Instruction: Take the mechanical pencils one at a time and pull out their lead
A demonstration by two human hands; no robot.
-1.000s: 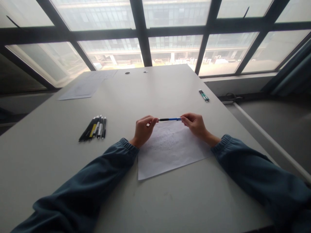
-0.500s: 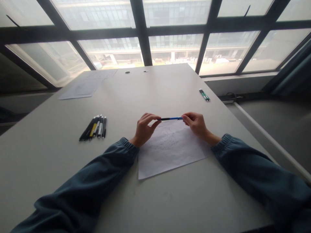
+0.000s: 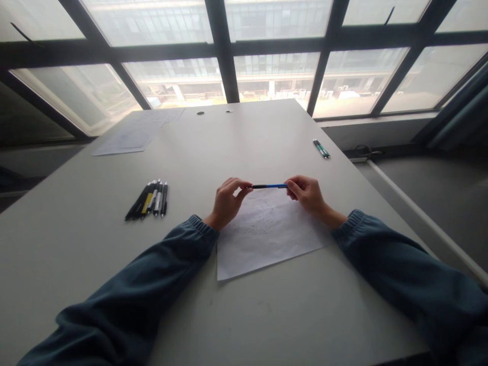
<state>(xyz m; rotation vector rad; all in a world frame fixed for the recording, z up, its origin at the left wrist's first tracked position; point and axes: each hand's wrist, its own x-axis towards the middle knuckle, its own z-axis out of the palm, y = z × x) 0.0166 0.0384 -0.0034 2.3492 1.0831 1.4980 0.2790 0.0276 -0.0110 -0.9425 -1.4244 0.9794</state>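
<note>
A blue pen with a black grip section (image 3: 271, 186) is held level between my two hands, over the far edge of a white sheet of paper (image 3: 263, 254). My left hand (image 3: 227, 201) pinches its black end between thumb and fingers. At the blue end, my right hand (image 3: 307, 193) is closed round the pen, hiding its tip. Faint pen marks show on the paper under my hands.
Left of my hands lies a row of several pens (image 3: 148, 201), black, yellow and silver. Two green pens (image 3: 321, 148) rest near the table's right edge. More paper (image 3: 125, 137) lies at the far left of the white table (image 3: 244, 325), before the windows.
</note>
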